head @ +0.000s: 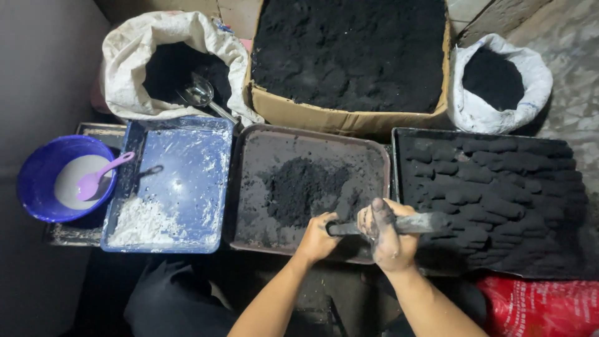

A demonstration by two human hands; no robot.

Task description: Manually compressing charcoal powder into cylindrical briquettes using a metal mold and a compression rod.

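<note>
Both hands hold a short dark metal tube [424,223] lying sideways over the near edge of a brown tray [249,187]. My left hand [318,237] grips the tube's left end, where a thin rod sticks out. My right hand [387,234], smeared with black powder, wraps around the tube's middle. The tube's right end points toward a black tray [405,140] filled with several rows of black cylinders [493,187]. A heap of black powder [302,187] lies in the brown tray just beyond my hands.
A blue tray [187,168] with white powder [140,221] sits at left, beside a blue bowl [37,168] holding white paste and a purple spoon [100,175]. Behind stand a cardboard box [324,115] and two white sacks [131,56] [530,75] of black powder, one with a metal scoop [203,93]. A red bag [536,306] lies lower right.
</note>
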